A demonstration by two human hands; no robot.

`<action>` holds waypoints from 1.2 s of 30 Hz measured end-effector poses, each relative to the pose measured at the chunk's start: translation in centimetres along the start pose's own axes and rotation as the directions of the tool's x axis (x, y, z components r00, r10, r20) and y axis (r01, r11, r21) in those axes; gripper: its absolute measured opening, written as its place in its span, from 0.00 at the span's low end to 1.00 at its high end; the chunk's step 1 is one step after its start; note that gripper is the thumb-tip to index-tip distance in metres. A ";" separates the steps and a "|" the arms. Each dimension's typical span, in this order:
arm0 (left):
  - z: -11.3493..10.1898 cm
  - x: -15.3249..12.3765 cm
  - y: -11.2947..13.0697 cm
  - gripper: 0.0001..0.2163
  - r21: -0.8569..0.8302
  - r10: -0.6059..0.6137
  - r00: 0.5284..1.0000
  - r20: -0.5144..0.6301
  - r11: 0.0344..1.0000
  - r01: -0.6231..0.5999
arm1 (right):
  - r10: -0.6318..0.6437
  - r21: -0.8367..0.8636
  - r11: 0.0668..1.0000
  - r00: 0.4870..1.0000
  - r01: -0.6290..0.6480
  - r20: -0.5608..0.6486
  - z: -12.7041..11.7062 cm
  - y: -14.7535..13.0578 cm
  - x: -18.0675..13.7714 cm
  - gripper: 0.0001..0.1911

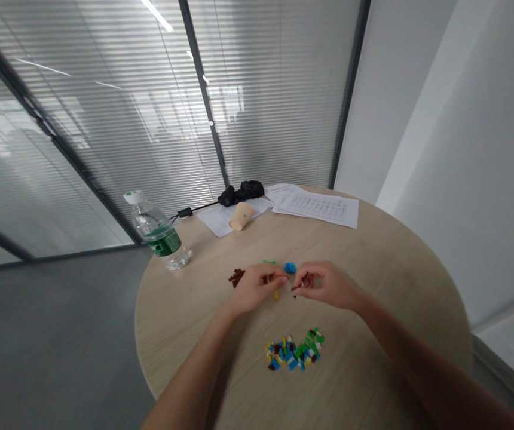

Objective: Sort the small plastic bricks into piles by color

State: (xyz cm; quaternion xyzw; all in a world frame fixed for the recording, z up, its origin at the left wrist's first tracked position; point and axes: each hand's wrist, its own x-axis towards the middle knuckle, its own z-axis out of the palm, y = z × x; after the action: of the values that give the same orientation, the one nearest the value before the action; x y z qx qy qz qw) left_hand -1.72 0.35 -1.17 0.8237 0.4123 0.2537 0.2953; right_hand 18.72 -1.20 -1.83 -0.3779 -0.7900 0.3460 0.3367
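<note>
My left hand [259, 285] is closed in a pinch, with a small dark red-brown piece just showing at its fingertips. Facing it, my right hand [322, 283] pinches a brown toy brick [295, 288]. A small gap separates the two hands. Partly behind my left hand lies a cluster of brown bricks [236, 276]. Blue bricks [290, 267] sit just beyond the gap, and a yellow piece [277, 295] lies below it. Closer to me is a loose heap of mixed small bricks [293, 352] in green, blue, yellow, white and brown.
A water bottle [161, 236] stands at the round table's [395, 257] left edge. Towards the back are a tipped paper cup [241, 216], a black folded item [248, 191] with a cord, and printed sheets [320, 206]. Glass panels with blinds [279, 107] rise behind.
</note>
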 end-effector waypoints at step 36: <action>-6.2 -1.7 -4.2 0.08 0.501 -0.349 0.884 -0.312 0.729 0.465 | -0.086 -0.200 0.978 0.991 0.065 -0.099 0.6 0.4 0.1 0.08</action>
State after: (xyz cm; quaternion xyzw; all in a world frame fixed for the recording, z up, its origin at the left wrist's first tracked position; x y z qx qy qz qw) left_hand -8.90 2.71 -0.03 0.7329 0.6664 0.1292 0.0457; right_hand 18.39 -1.12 -2.47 -0.3972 -0.8149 0.2324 0.3523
